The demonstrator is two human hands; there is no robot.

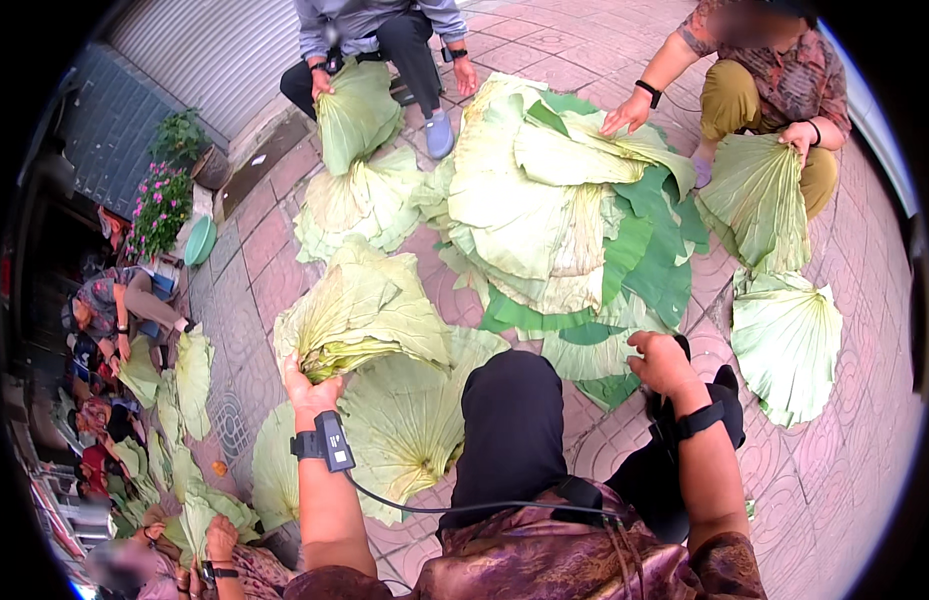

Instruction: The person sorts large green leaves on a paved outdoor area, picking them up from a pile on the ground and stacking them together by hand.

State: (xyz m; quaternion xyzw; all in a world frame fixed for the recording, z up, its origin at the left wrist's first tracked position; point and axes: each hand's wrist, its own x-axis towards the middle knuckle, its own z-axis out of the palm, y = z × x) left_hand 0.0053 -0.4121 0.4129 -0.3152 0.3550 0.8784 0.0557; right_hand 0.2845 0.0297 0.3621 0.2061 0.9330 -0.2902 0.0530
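My left hand (310,388) is closed on the gathered edge of a bundle of large, pale green, fan-shaped lotus leaves (369,305). The bundle is held up over more lotus leaves (399,430) spread on the ground by my left knee. My right hand (666,364) hovers by my right knee with fingers loosely bent and apart, and I see nothing in it. It is nearest the lower edge of a big heap of lotus leaves (544,220), pale ones on top and darker green ones (649,260) beneath.
Opposite, one person's hand (326,80) holds leaves; at right, another person's hand (629,110) touches the heap. A separate leaf stack (784,345) lies on the paving (254,330). Other people handle leaves at left, near a green basin (200,240) and pink flowers (162,205).
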